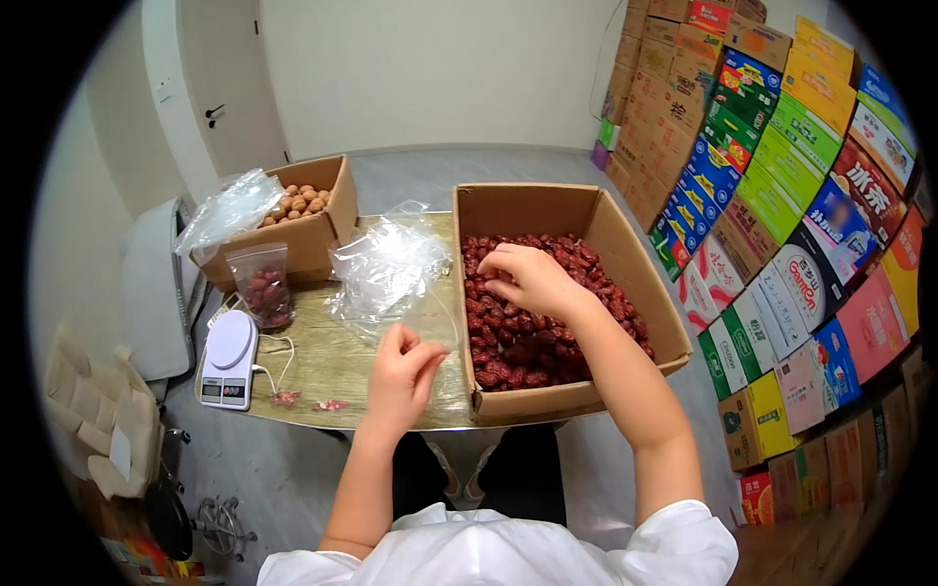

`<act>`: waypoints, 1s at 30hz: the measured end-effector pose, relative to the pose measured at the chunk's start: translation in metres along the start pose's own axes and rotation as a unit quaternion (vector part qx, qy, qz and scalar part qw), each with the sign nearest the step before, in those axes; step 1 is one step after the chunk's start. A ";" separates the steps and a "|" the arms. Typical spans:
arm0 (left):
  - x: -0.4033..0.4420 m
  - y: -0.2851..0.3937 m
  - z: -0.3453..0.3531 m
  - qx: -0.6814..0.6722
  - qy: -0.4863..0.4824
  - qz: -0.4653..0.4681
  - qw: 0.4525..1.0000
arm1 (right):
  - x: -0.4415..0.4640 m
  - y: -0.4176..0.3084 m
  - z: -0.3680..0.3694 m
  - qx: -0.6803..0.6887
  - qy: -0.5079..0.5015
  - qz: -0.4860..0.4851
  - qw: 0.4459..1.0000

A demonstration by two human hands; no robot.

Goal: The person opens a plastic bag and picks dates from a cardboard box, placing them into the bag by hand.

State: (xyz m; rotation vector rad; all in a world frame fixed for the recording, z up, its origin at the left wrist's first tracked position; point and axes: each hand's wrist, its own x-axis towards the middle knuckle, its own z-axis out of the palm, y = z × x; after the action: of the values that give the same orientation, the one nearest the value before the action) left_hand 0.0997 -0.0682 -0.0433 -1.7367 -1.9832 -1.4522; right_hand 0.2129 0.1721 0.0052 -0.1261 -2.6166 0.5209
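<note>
My left hand point(401, 374) is closed in a pinch at the table's front, beside the large carton. Thin clear plastic, apparently a bag point(442, 327), stretches from its fingertips toward the carton wall. My right hand point(532, 278) is over the open cardboard box point(640, 283) of dried red dates point(523, 356). Its thumb and curved fingers are apart, with red dates visible in the gap; whether they touch one is unclear. A crumpled pile of clear plastic bags point(386, 269) lies just beyond my left hand.
A filled zip bag of dates point(267, 293) stands near a white kitchen scale point(231, 352) with a cable. Behind it, a smaller carton point(337, 210) holds walnuts point(300, 203) under clear plastic point(230, 210). Stacked cartons point(772, 205) line the right; an office chair point(107, 420) is left.
</note>
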 end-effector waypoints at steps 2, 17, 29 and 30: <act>-0.001 0.001 -0.002 -0.006 0.004 -0.002 1.000 | -0.006 0.012 -0.005 -0.067 -0.130 0.080 0.986; 0.000 0.007 -0.003 0.001 0.014 0.008 1.000 | -0.015 0.005 0.023 -0.173 -0.481 0.145 0.847; -0.004 0.006 0.000 -0.001 0.006 0.009 1.000 | -0.021 0.022 0.038 -0.059 -0.496 0.095 0.861; -0.004 0.007 0.001 -0.001 0.005 0.008 1.000 | -0.021 0.021 0.039 -0.062 -0.500 0.098 0.858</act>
State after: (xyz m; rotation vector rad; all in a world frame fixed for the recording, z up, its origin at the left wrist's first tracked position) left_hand 0.1066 -0.0711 -0.0422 -1.7389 -1.9576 -1.4564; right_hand 0.2134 0.1750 -0.0437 -0.2069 -3.6943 0.5880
